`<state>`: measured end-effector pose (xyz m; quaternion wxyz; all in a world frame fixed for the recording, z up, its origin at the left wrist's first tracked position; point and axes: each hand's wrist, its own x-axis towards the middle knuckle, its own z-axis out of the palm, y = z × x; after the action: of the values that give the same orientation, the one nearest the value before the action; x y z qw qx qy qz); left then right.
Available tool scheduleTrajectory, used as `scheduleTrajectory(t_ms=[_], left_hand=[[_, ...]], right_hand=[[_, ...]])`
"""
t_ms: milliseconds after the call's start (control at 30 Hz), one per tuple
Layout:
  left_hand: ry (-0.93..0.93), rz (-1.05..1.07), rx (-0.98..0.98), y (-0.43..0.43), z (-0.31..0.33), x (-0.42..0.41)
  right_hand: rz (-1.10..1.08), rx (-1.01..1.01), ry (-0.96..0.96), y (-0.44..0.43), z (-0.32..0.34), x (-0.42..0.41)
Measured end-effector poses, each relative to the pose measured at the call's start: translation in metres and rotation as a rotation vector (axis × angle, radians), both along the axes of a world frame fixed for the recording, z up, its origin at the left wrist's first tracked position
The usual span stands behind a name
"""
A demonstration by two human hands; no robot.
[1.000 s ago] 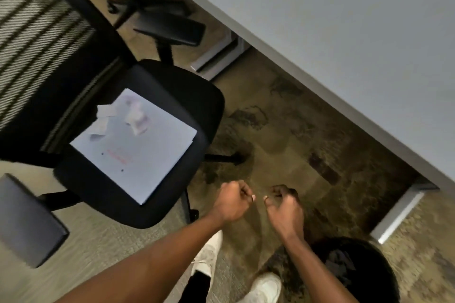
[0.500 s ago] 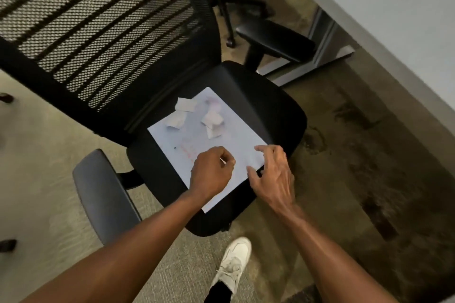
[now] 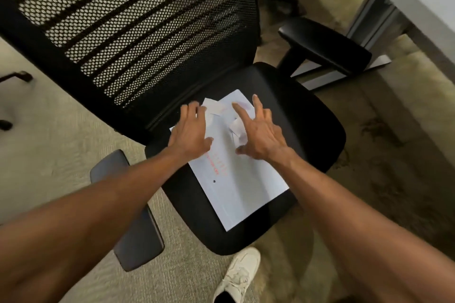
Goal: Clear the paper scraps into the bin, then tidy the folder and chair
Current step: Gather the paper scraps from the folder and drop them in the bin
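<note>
White folder (image 3: 242, 187) (scraps (image 3: 236, 127) atop) lies lengthwise from backrest (image 3: 128, 32) forward

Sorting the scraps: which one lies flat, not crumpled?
The flat scrap beside the left hand, at the folder's far end; the crumpled scraps lie by the right hand.

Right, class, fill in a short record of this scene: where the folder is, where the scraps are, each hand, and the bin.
folder: lies flat on the black chair seat
paper scraps: on the folder's far end, between the hands
left hand: fingers straight, at the scraps
right hand: fingers spread, beside a crumpled scrap
bin: not in view
</note>
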<state>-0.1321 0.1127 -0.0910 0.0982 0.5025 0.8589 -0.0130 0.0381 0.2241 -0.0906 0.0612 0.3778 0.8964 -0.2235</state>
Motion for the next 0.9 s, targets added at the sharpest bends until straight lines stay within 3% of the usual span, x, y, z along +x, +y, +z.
scheduleTrajectory(t_ms=[300,467,900], left_hand=[[-0.251,-0.192,-0.17,0.028,-0.031,-0.065],[-0.301,-0.27,-0.202,0.035,-0.038,-0.064],[-0.179,-0.212,0.096,0.011,-0.056,-0.026]], right_hand=[[0.19,0.048,-0.208,0.032,-0.015,-0.043],[0.248,0.101,-0.24,0.03,-0.018,-0.044],[0.11,0.088,-0.008,-0.012,-0.029,-0.022]])
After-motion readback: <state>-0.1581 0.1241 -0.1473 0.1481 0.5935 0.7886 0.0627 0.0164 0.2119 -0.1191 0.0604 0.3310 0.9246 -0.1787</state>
